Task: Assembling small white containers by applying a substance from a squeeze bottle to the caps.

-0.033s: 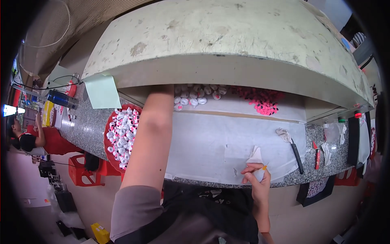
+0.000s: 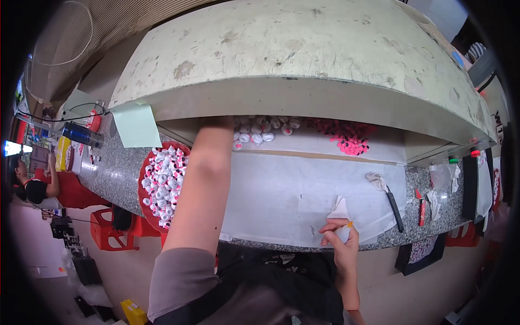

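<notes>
Right hand [image 2: 344, 250] has fingers closed on a small white yellow-tipped item [image 2: 343, 233] above the white sheet [image 2: 271, 195] at the table's [image 2: 111, 176] near edge; left forearm [image 2: 203, 189] goes under the pale cabinet [image 2: 260, 54] beside white balls [image 2: 257, 137], left hand hidden, can't tell its fingers.

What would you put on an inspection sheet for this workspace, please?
Surface: speckled countertop, partly covered by a white sheet.
Items: white-and-pink pieces heaped on a red tray; white pieces and pink discs under the pale cabinet.
Clutter: black-handled tool, red tool and crumpled tissue at right.
Left hand: hidden under the cabinet.
Right hand: holds a yellow-tipped white item.
Cables: black cable and pale cord at left.
Surroundings: red stool and another person at left.
</notes>
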